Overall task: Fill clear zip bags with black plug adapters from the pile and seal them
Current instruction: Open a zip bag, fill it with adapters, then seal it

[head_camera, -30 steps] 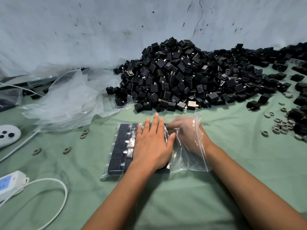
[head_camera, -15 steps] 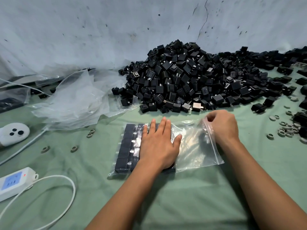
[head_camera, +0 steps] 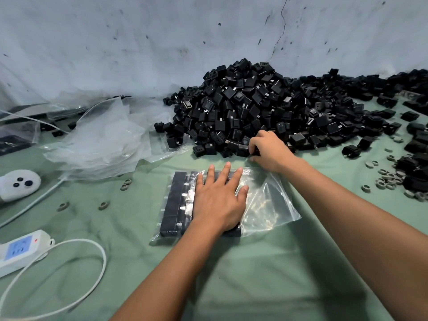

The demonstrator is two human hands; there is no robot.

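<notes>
Pressing flat on the half-filled zip bag (head_camera: 222,202) at near centre, left hand (head_camera: 218,200) spread; right hand (head_camera: 269,150) curled on adapters at the pile (head_camera: 254,107) edge; risk: packed rows shifting if pressure eases.

Lighting even, soft, cool, moderately bright. Forearms cast diffuse shadows on the green cloth (head_camera: 254,274) near the viewer. Slight glare on the clear zip bag (head_camera: 268,205). Wide-angle bowing at left and right edges; centre sharp.
</notes>
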